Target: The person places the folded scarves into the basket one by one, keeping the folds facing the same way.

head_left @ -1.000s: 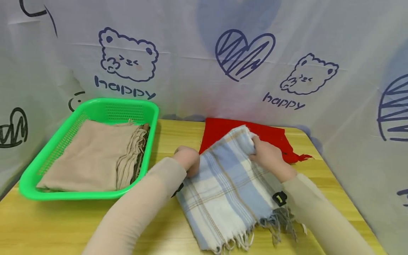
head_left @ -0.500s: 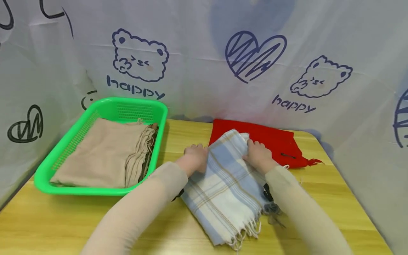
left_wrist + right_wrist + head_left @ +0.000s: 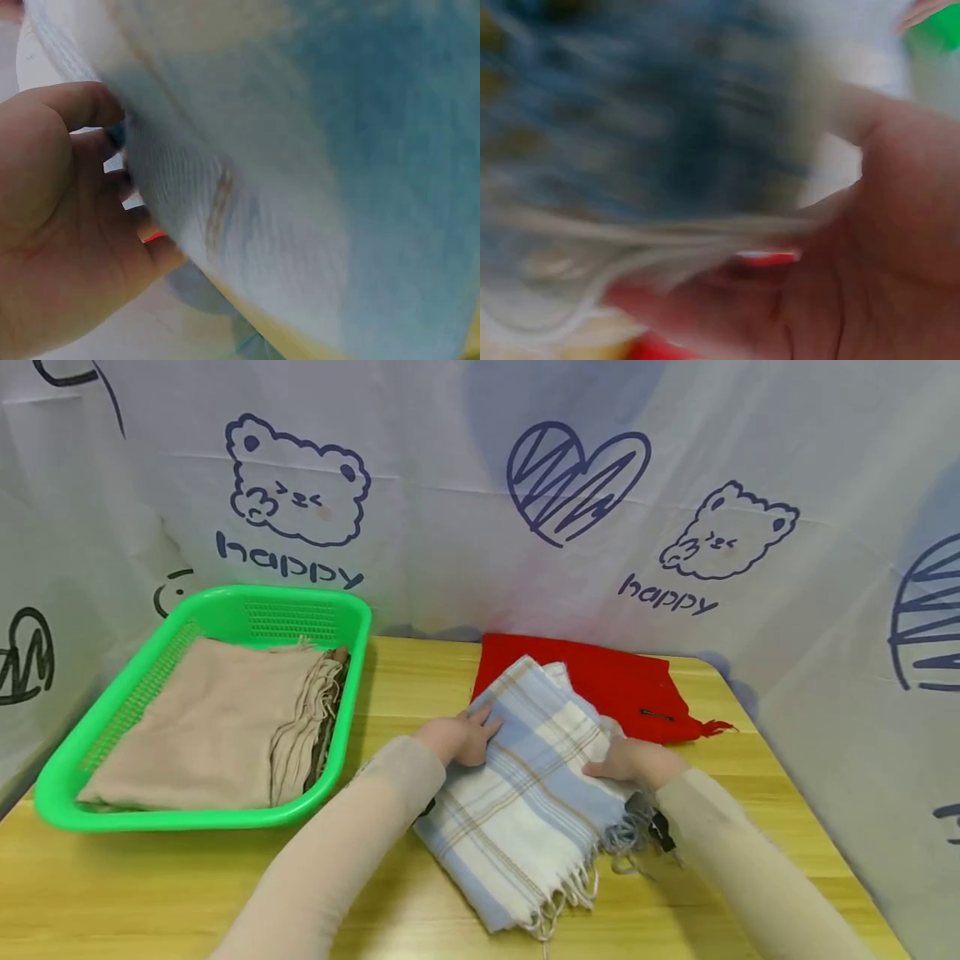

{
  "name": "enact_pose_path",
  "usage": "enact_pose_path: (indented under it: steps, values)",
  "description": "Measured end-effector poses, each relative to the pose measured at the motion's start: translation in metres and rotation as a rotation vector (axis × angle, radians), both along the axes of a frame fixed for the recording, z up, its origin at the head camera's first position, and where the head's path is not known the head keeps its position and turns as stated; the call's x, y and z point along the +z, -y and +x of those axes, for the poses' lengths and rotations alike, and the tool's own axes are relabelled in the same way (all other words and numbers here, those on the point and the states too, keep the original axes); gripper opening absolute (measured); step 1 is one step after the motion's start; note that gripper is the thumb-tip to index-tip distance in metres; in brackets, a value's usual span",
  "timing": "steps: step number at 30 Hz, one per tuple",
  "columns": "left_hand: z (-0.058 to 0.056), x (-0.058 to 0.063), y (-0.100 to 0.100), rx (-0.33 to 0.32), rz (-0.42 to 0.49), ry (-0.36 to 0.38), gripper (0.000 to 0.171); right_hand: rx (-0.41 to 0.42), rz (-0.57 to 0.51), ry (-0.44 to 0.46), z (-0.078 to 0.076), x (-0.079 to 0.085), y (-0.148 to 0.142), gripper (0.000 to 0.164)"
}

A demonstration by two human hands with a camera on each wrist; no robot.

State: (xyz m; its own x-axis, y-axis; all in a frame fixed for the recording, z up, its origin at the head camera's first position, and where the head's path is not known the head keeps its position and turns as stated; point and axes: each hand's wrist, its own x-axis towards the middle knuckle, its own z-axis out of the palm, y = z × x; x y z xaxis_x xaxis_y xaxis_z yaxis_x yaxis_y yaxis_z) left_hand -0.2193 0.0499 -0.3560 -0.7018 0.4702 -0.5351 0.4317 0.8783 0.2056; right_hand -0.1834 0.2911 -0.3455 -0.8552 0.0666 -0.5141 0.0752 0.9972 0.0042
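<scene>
A folded plaid scarf (image 3: 517,802) in light blue, white and tan lies slanted on the table, its fringe toward the front. My left hand (image 3: 453,739) is at its left edge, fingers spread and touching the cloth; the left wrist view shows this palm (image 3: 75,217) facing the scarf's side. At the right edge my right hand (image 3: 645,762) pinches the scarf, thumb on top and fingers under the folded layers. Motion blurs the cloth (image 3: 667,135) in the right wrist view, where it runs between thumb and fingers.
A green plastic basket (image 3: 352,693) stands at the left with a folded beige fringed cloth (image 3: 202,727) and a darker brown one beside it. Behind the plaid scarf lies a red folded fringed cloth (image 3: 622,685). A printed white curtain (image 3: 442,527) closes off the back.
The right hand has come down from the scarf's top right corner to its right edge near the fringe. The left hand's fingers have spread from a fist. The scarf's top lies lower and flatter.
</scene>
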Motion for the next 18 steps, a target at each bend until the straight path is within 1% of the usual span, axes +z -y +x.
enact_pose_path:
  steps: [2, 4, 5, 7, 9, 11, 13, 14, 16, 18]
  values:
    - [-0.001, 0.000, 0.001, -0.004, 0.002, 0.005, 0.056, 0.005, -0.068, 0.014, -0.002, -0.008, -0.005, 0.098]
    - [-0.004, 0.000, 0.002, -0.013, 0.017, -0.003, 0.056, 0.038, -0.092, -0.014, -0.005, -0.014, -0.008, 0.100]
    - [-0.006, 0.000, 0.003, -0.015, 0.033, -0.010, 0.056, 0.046, -0.105, -0.031, -0.007, -0.016, -0.008, 0.099]
    - [-0.010, 0.000, 0.007, 0.002, 0.094, -0.023, 0.059, 0.077, -0.135, -0.068, -0.010, -0.018, -0.008, 0.095]
    - [-0.014, -0.001, 0.010, 0.046, 0.181, -0.023, 0.063, 0.097, -0.169, -0.098, -0.011, -0.019, -0.007, 0.088]
    - [-0.017, -0.003, 0.013, 0.110, 0.258, -0.019, 0.071, 0.106, -0.206, -0.133, -0.011, -0.020, -0.007, 0.079]
    - [-0.018, -0.004, 0.014, 0.170, 0.297, -0.010, 0.082, 0.118, -0.224, -0.169, -0.009, -0.020, -0.006, 0.070]
    - [-0.018, -0.004, 0.014, 0.184, 0.295, -0.008, 0.088, 0.120, -0.221, -0.188, -0.008, -0.019, -0.006, 0.068]
    - [-0.019, -0.002, 0.012, 0.193, 0.263, -0.007, 0.096, 0.121, -0.194, -0.229, -0.005, -0.011, -0.003, 0.066]
    - [-0.019, 0.004, 0.012, 0.183, 0.227, -0.011, 0.097, 0.122, -0.154, -0.260, -0.006, 0.000, 0.002, 0.065]
